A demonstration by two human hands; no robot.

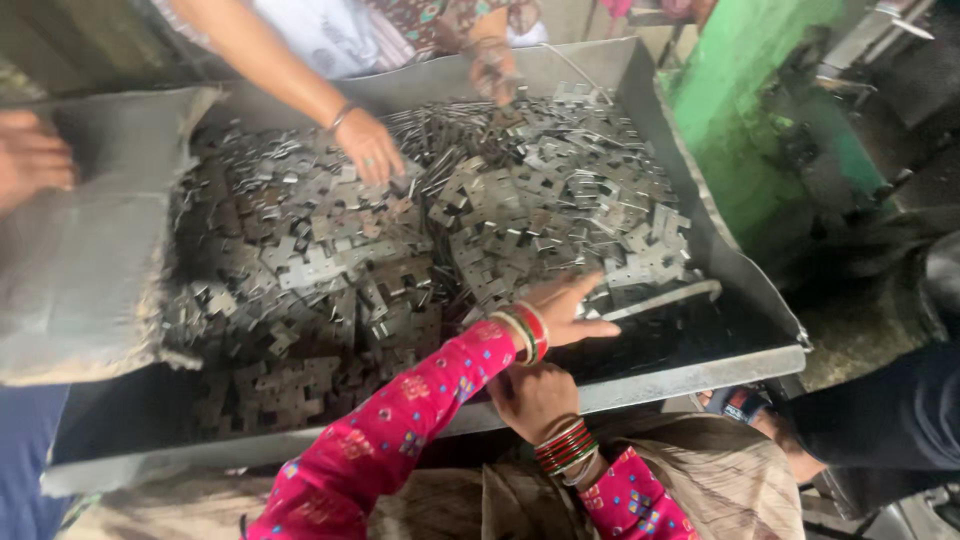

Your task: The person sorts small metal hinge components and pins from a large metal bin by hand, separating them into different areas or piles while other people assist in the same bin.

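While left hand (560, 310) reaches, metal strip (665, 298) lies pointing right.

The person's right hand (535, 398) curls over the tray's near rim (660, 378), fingertips hidden behind it. The left hand (560, 305) is motion-blurred. Co-workers across the tray are cut off at the top edge; another hand (30, 158) is cut by the left edge. The stamped metal pieces (400, 250) are too blurred to make out singly
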